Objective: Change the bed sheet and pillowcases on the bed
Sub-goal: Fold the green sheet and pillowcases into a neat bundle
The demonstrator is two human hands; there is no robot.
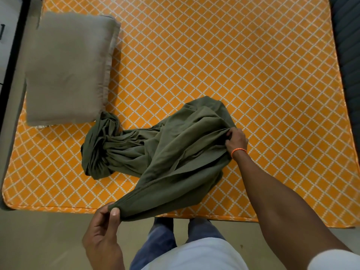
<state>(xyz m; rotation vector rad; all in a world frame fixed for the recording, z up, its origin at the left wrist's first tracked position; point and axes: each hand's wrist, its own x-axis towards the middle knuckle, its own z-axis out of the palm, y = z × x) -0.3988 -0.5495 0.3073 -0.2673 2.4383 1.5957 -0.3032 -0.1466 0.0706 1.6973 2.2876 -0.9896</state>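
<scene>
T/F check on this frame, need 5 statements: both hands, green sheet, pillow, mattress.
1. Both hands pinch the green sheet. True: left hand at the near corner, right hand at the far edge.
2. The sheet is spread flat over the mattress. False: it lies bunched in a heap.
3. The pillow lies at the mattress's left side. True.
4. The pillow sits on top of the sheet. False: it lies on the mattress beside it.
5. The right wrist is bare. False: it wears an orange band.

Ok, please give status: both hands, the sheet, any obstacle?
Left hand pinches olive sheet corner. Right hand grips far edge. Sheet bunched on mattress. Pillow beside it.
</scene>
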